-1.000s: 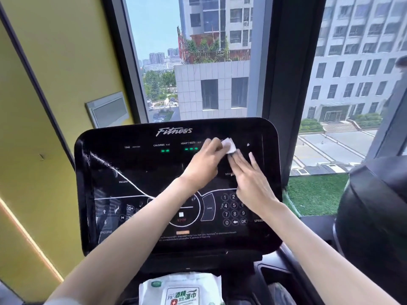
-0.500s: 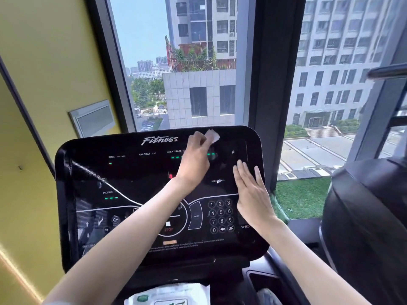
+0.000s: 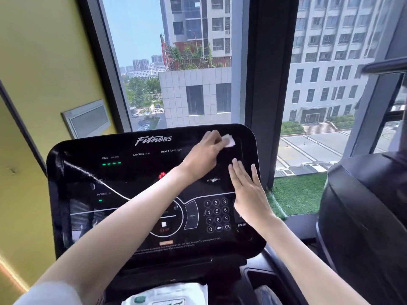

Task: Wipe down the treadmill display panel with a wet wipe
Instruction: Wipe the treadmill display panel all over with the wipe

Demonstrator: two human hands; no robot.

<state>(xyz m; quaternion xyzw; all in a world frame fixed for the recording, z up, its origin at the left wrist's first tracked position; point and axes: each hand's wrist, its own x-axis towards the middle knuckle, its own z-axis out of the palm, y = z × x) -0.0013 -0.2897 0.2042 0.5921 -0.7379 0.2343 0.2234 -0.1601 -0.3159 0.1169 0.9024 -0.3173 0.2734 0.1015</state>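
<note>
The black treadmill display panel (image 3: 123,177) fills the middle of the head view, with a Fitness logo, green lights and a number keypad. My left hand (image 3: 203,153) reaches across to the panel's upper right corner and grips a small folded white wet wipe (image 3: 229,140), pressing it on the glossy surface. My right hand (image 3: 248,190) lies flat with straight fingers on the panel's right side, just right of the keypad. A wet streak runs across the left half of the panel.
A pack of wet wipes (image 3: 167,296) lies on the console tray below the panel. A yellow wall (image 3: 33,84) stands at the left. Windows (image 3: 187,62) are behind the panel. Another black machine (image 3: 363,216) sits close at the right.
My left hand has slid the wipe up and to the right, from the panel's middle top to its upper right corner. My right hand stays flat on the right side.
</note>
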